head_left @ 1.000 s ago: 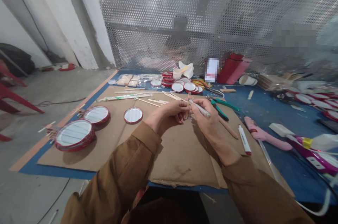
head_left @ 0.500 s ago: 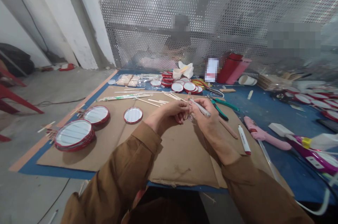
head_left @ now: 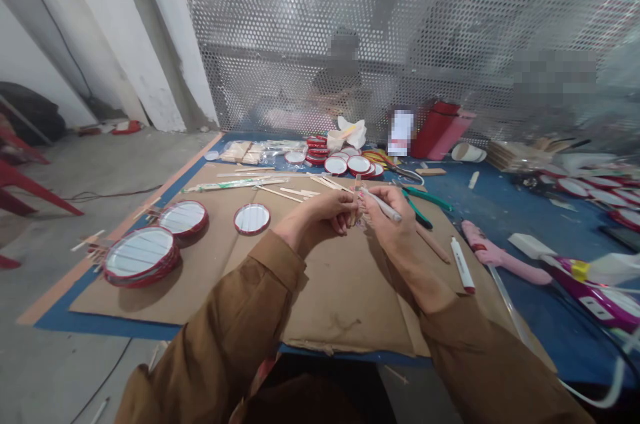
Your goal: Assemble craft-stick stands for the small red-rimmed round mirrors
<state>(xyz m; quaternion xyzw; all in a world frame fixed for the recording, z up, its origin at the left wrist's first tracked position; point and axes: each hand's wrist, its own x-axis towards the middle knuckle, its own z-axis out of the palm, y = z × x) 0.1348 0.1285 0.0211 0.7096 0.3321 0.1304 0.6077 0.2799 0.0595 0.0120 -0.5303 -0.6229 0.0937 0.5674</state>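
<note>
The two hands meet over the middle of the cardboard (head_left: 320,297). The wooden stick (head_left: 355,185) stands almost upright between them, pinched at its lower end in the closed fingertips of the left hand (head_left: 320,211). The right hand (head_left: 389,229) is clenched round a white pen (head_left: 385,206) that slants from lower right up to upper left, its tip just beside the stick's upper part. Whether tip and wood touch I cannot tell.

The brown cardboard sheet (head_left: 325,291) looks matt and rough. On it, round red-rimmed mirrors (head_left: 253,218) shine glossy. The thin pale stick (head_left: 357,184) is bare wood; the white marker pen (head_left: 383,206), smooth plastic. Behind the sheet, a perforated grey metal screen (head_left: 400,24) gleams dully.
</note>
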